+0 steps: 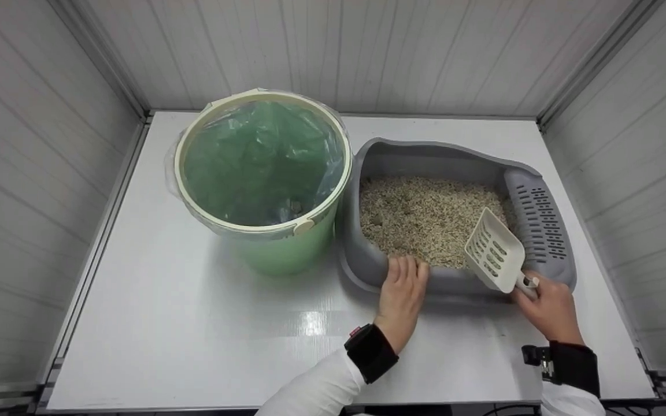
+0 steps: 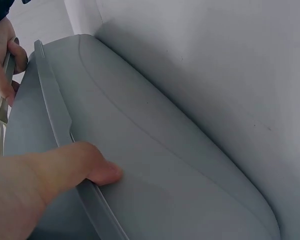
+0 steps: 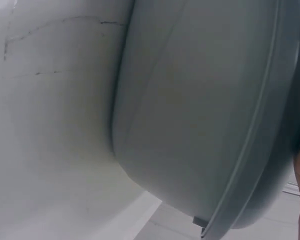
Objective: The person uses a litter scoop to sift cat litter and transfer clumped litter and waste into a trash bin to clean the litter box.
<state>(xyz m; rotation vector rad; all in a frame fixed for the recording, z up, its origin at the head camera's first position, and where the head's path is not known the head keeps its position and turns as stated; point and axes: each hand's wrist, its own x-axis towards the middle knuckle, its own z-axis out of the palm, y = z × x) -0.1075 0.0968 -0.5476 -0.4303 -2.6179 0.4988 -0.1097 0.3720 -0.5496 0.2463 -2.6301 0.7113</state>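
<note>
My left hand [image 1: 402, 303] grips the front rim of a grey litter box [image 1: 437, 281]. Its fingers go over the edge, and in the left wrist view the thumb [image 2: 102, 170] lies against the outer wall. Tan granular litter [image 1: 420, 214] with a few darker clumps covers the box floor. My right hand [image 1: 552, 309] holds a cream slotted litter scoop [image 1: 513, 257] by its handle at the box's front right. The scoop's blade is tilted up and overlaps the litter and front rim in the head view. The right wrist view shows mostly the box's outer wall [image 3: 200, 110].
Left of the box, close against it, stands a tall green bin [image 1: 287, 254] lined with a clear plastic bag [image 1: 258, 150]; a small clump lies inside. A perforated step [image 1: 541, 219] forms the box's right end. Panel walls [image 1: 333, 58] enclose the white table [image 1: 165, 346] on three sides.
</note>
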